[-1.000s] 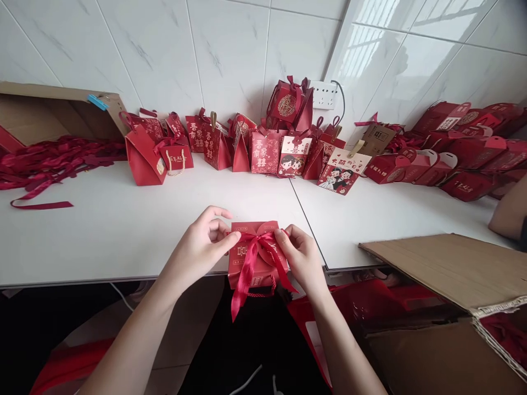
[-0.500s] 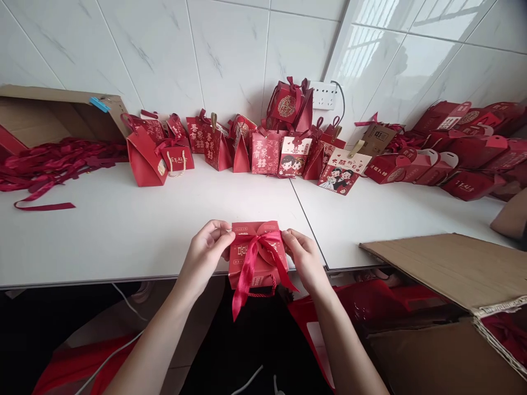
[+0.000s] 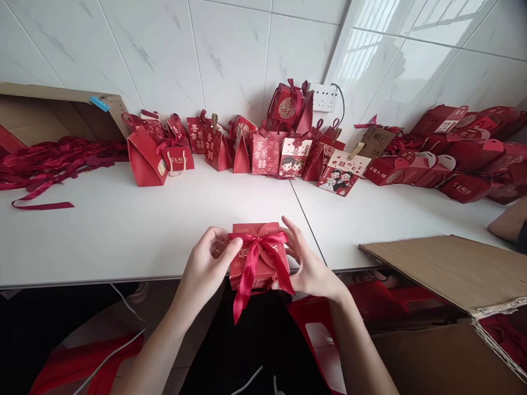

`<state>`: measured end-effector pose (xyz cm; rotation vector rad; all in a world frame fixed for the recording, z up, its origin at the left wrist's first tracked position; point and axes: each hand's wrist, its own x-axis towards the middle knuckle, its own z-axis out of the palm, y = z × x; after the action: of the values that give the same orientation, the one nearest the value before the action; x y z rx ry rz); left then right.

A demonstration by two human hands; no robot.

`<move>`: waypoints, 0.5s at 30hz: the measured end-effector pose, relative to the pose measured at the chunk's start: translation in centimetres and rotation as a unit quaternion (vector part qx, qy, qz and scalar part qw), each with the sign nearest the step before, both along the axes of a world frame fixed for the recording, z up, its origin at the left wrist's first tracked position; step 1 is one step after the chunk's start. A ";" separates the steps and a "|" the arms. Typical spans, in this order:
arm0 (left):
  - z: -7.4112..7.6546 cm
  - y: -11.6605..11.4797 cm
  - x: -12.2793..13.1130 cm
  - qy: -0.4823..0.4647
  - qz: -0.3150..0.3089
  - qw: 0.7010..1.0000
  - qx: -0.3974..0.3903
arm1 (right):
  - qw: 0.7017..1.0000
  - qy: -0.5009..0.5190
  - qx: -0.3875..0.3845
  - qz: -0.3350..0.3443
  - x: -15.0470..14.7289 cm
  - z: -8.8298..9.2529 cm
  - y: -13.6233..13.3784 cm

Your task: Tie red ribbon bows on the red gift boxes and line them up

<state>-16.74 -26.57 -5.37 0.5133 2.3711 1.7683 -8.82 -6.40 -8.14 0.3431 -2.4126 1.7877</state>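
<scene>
A red gift box (image 3: 263,270) with pale lettering rests at the table's front edge, partly over it. Tied across its top is a shiny red ribbon bow (image 3: 260,240), its two tails hanging down the front. My left hand (image 3: 211,255) is closed on the box's left side, thumb over the bow's left loop and fingers partly hidden. Around the right side, my right hand (image 3: 307,263) is open, index finger stretched out and thumb low by the right tail. A red twisted cord handle shows under the box's front, mostly covered.
Finished red gift boxes (image 3: 265,154) line the back of the white table (image 3: 164,230). Loose ribbons (image 3: 61,159) spill from a cardboard box (image 3: 49,101) at left. More boxes (image 3: 461,148) are piled right. An open carton (image 3: 444,269) and another person's arm (image 3: 508,222) are at right.
My right hand has let go of the bow's right loop and spread around the box's right side. My left thumb has slid slightly inward over the left loop.
</scene>
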 end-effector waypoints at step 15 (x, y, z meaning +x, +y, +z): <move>1.7 0.7 4.5 0.610 -0.094 0.787 0.017 | 0.938 0.266 0.094 -0.203 3.8 -0.7 -1.7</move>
<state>-12.24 -25.90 -3.71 2.3900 2.6805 1.5375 -5.02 -8.11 -8.82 0.2732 -2.0708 1.1163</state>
